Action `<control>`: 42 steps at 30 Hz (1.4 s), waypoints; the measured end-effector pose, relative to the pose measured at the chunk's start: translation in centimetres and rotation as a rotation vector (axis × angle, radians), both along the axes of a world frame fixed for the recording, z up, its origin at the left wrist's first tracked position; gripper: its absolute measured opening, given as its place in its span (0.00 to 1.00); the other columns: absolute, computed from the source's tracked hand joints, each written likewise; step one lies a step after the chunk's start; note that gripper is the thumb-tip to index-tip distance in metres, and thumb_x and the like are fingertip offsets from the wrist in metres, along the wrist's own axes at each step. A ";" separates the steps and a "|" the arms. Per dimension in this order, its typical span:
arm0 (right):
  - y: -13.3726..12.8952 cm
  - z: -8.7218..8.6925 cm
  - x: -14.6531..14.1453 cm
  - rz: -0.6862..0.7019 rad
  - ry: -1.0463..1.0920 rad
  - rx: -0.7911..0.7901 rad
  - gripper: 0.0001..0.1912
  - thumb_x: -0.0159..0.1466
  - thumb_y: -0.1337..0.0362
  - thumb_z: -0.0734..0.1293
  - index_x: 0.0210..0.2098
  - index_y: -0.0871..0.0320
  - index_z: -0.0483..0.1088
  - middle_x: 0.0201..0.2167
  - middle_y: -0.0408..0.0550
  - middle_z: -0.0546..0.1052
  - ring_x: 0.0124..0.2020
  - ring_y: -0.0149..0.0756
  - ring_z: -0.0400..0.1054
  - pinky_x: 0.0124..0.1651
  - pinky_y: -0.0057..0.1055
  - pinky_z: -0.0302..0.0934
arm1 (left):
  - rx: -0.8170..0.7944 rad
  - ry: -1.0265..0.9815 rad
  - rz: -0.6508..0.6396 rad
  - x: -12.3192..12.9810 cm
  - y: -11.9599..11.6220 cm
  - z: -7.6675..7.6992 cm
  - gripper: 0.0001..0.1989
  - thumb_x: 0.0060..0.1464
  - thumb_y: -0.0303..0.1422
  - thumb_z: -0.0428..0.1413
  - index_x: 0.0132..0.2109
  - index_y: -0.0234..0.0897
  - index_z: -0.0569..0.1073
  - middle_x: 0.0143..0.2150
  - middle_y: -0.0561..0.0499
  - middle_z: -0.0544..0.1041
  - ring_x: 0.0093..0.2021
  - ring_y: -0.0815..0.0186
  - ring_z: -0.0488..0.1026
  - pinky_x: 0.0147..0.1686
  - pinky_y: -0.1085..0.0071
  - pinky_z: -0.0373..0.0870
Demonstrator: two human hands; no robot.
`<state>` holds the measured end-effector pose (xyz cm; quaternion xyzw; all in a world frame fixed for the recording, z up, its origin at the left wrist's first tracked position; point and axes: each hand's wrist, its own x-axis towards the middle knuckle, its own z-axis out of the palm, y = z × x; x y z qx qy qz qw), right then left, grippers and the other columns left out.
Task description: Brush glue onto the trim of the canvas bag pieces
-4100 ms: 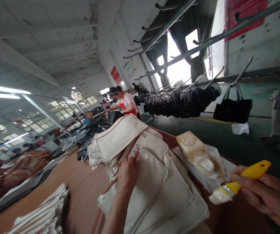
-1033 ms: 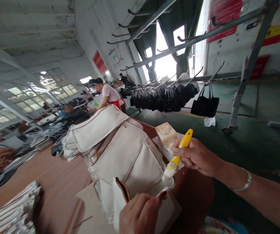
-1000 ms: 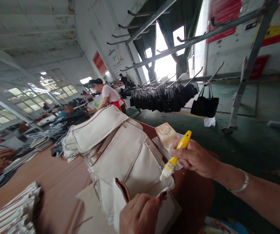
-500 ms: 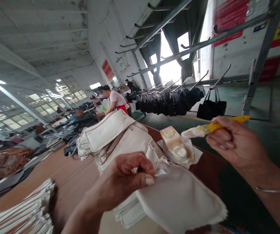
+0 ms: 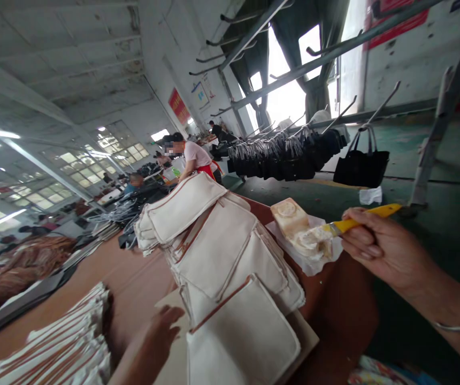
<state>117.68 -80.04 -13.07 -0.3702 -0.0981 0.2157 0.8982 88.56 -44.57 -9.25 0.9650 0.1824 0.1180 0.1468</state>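
Observation:
My right hand (image 5: 368, 235) is closed round the yellow handle of a brush (image 5: 340, 227). White paste coats the brush's bristles, which rest at a pale, paste-smeared container (image 5: 290, 216) lying on white paper. Left of the nearest cream fabric piece (image 5: 246, 337), my left hand (image 5: 160, 334) holds nothing, its fingers apart and slightly blurred. That piece has a brown-edged top and lies flat on a board (image 5: 308, 334). Behind it, more cream pieces (image 5: 222, 246) are stacked overlapping.
A row of cream, brown-edged pieces (image 5: 65, 342) lies on the brown table (image 5: 133, 289) at left. Beyond the table, black bags (image 5: 282, 160) hang from a metal rack (image 5: 326, 61). A co-worker (image 5: 193, 155) bends over farther back.
My left hand has let go of the cream piece and moved down and left; the piece now lies flat. My right hand has brought the brush down to the paste container.

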 end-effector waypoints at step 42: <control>8.6 -3.8 -4.8 0.046 -0.432 -0.470 0.14 0.64 0.53 0.68 0.32 0.58 0.67 0.16 0.36 0.58 0.18 0.28 0.50 0.20 0.26 0.45 | -0.646 -0.170 -0.005 6.7 -10.8 -9.2 0.11 0.52 0.40 0.60 0.30 0.36 0.76 0.29 0.54 0.67 0.28 0.70 0.65 0.28 0.75 0.61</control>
